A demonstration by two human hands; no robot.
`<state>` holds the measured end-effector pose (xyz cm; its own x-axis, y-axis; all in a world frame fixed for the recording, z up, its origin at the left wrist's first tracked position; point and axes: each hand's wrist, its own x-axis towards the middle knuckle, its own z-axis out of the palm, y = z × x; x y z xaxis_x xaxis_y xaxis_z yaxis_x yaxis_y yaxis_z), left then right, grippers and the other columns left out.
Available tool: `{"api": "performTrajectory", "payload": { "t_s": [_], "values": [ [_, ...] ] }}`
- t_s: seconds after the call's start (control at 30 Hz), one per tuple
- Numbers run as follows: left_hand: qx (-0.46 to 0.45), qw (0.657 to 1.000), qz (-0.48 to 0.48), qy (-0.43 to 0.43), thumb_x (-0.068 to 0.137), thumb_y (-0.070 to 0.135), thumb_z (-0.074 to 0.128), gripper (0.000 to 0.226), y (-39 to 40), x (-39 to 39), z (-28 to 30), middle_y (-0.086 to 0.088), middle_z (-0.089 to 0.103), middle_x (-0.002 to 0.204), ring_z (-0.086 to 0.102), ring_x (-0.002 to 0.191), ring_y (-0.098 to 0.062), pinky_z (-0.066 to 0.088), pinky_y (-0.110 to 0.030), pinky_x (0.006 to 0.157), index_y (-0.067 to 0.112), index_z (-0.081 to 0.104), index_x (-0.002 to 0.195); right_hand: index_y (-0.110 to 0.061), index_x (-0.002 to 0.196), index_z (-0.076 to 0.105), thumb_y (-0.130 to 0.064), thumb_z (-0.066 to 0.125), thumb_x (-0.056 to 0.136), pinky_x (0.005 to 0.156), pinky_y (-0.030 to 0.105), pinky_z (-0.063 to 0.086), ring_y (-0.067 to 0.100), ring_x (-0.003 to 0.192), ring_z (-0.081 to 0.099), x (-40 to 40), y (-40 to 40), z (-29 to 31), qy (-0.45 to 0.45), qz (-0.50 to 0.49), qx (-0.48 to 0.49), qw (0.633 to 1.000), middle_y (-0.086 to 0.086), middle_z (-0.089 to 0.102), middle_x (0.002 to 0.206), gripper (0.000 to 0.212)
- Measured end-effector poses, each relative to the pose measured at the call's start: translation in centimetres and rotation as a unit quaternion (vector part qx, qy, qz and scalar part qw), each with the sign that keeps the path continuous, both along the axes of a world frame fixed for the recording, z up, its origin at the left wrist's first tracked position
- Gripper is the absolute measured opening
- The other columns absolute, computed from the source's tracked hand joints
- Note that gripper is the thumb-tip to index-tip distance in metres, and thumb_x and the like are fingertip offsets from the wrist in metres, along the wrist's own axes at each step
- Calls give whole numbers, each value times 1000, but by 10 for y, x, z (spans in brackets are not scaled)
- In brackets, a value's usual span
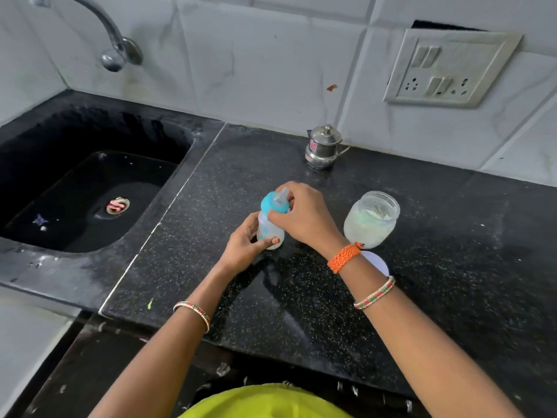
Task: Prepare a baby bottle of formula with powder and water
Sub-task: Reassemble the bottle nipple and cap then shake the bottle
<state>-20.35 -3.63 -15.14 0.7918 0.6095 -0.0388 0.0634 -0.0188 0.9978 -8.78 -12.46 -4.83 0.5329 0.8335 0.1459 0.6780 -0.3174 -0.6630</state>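
Note:
A small clear baby bottle [266, 229] stands tilted on the black granite counter [301, 297]. My left hand [245, 244] grips its body from the left. A blue collar with a clear teat [275, 203] sits on its top, and my right hand [303, 214] is closed around that collar from the right. To the right stands an open glass jar [371, 218] holding white powder. A white lid [376, 262] lies flat on the counter just in front of the jar, partly hidden by my right wrist.
A small lidded steel pot [323, 147] stands by the back wall. A black sink [75, 188] lies to the left under a wall tap [113, 49]. A switch and socket plate [449, 67] is on the tiled wall at right.

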Motion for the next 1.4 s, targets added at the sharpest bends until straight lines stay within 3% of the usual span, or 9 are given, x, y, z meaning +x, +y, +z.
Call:
{"api": "performTrajectory", "payload": {
  "t_s": [0.13,0.53,0.7,0.9,1.0,1.1,1.2,1.3,1.4],
  "values": [
    [-2,1000,3,3,79,5,72,51,2,0,-2,-6,61,125,57,119,-21,44,-40,105,16,50,124,-10,116,59,-23,73,74,87,34,50,20,102,56,-2,6,-6,-37,19,-65,997,8,58,112,47],
    [9,1000,25,-4,79,2,72,54,1,6,-7,-5,63,123,60,116,-19,47,-32,100,11,49,128,-9,105,65,-17,79,67,65,23,38,20,89,58,13,25,11,-124,115,-123,978,7,63,103,41],
    [10,999,39,-20,78,2,73,54,-3,7,-7,4,64,119,61,113,-12,47,-23,97,26,51,122,-11,81,51,-42,83,66,56,28,38,21,73,53,18,27,10,-98,62,-141,983,1,51,81,46],
    [14,999,29,-23,80,5,72,65,-2,7,-9,-2,60,130,58,119,-12,45,-27,100,27,42,133,-14,70,44,-77,49,75,57,32,31,32,77,63,3,23,-3,-243,-32,-126,961,12,65,82,64],
    [14,999,28,-24,80,5,72,60,-2,6,-10,-1,61,127,59,117,-10,46,-27,100,26,47,129,-13,56,41,-79,43,77,52,31,30,22,53,48,5,15,-5,-128,-16,-99,987,5,52,57,69],
    [21,999,29,-17,80,4,72,58,-1,6,-13,-2,62,126,59,117,-11,44,-30,104,12,47,131,-15,48,38,-57,58,84,47,33,30,11,44,33,9,6,0,15,27,89,996,-3,36,46,59],
    [24,999,33,-18,79,4,73,56,0,7,-15,-3,63,124,59,116,-13,44,-32,104,11,48,129,-17,84,63,-24,69,79,68,26,46,8,80,56,14,5,4,43,91,87,991,-4,62,85,11],
    [28,999,30,-21,79,6,73,54,0,6,-14,-1,63,123,60,115,-13,46,-30,102,19,50,126,-17,126,49,-1,66,76,100,29,42,13,122,46,17,4,-4,84,150,-23,985,2,51,129,55],
    [32,999,32,-19,79,7,73,55,0,6,-13,1,63,124,60,115,-11,46,-27,100,20,49,127,-17,135,42,5,64,76,99,29,45,15,116,54,14,3,-15,101,137,-3,985,7,55,129,67]
  ]
}}
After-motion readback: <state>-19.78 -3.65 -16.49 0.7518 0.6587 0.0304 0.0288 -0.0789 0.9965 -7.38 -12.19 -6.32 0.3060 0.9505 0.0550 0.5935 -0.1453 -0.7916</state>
